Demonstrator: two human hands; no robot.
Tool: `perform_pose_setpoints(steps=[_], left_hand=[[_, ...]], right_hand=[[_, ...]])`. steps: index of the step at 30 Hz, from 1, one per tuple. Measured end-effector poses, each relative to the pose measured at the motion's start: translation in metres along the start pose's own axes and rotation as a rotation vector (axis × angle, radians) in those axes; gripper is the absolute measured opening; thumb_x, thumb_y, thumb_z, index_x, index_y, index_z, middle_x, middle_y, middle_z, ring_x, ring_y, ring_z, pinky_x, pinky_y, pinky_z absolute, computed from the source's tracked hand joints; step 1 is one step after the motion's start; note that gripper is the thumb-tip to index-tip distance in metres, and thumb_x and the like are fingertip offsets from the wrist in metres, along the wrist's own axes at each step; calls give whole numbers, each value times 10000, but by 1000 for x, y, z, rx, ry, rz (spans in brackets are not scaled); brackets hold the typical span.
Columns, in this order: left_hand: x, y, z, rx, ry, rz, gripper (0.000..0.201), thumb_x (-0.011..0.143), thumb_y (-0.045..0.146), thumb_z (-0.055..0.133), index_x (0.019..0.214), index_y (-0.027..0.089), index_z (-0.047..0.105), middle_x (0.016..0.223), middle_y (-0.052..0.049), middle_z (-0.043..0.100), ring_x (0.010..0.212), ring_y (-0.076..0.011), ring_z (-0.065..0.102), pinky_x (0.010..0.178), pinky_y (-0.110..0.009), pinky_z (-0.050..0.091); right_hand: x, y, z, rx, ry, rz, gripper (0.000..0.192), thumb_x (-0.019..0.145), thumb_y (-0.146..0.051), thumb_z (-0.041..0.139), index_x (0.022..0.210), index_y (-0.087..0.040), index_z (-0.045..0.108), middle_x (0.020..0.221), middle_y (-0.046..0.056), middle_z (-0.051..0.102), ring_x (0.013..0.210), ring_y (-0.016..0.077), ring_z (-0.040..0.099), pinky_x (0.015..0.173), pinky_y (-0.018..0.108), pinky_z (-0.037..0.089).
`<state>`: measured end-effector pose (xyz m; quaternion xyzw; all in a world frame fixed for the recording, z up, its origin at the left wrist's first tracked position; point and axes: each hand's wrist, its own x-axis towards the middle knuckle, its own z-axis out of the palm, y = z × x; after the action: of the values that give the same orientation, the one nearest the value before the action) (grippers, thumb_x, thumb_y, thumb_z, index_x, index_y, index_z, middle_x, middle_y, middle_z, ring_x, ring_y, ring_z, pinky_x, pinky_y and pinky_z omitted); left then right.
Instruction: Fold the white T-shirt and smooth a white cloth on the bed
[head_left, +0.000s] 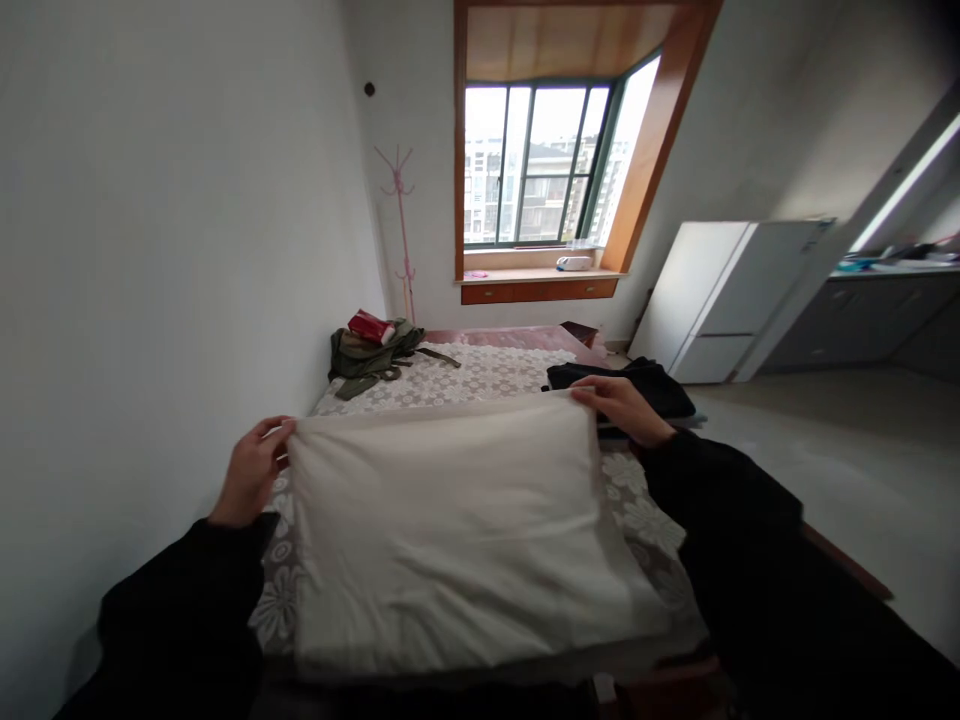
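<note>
Bed (480,375) with pillow (457,530) lengthwise, far corners in left hand (251,470), right hand (619,405)

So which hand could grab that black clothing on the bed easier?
Probably the right hand: it grips the white pillow's far corner right beside the black clothing. The left hand holds the opposite corner.

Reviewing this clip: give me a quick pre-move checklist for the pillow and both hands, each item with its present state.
1. Left hand grips the pillow at its far left corner: ok.
2. Right hand grips the far right corner: ok.
3. Pillow lies flat on the bed cover: ok.
4. Pillow apart from the black clothing: cannot tell, the right hand hides the gap.
5. Green bag well beyond the pillow: ok.
</note>
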<state>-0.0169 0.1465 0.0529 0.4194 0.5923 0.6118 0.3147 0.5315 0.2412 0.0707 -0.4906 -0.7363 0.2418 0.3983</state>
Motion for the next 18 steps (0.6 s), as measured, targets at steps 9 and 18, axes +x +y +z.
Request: perform_pose_setpoints(steps=[9, 18], left_hand=[[121, -90, 71, 288, -68, -165, 313, 716, 434, 673, 869, 174, 592, 692, 15, 606, 604, -131, 604, 552, -252, 527], [164, -119, 76, 664, -79, -41, 201, 748, 311, 597, 873, 158, 634, 784, -71, 694, 780, -218, 678, 710, -295, 532]], right_hand=[[116, 74, 68, -892, -250, 63, 139, 862, -204, 594, 888, -200, 731, 928, 72, 752, 927, 227, 657, 839, 324, 366], [141, 92, 88, -1085, -281, 45, 200, 873, -93, 521, 892, -157, 709, 918, 136, 737, 927, 256, 651, 966, 417, 261]])
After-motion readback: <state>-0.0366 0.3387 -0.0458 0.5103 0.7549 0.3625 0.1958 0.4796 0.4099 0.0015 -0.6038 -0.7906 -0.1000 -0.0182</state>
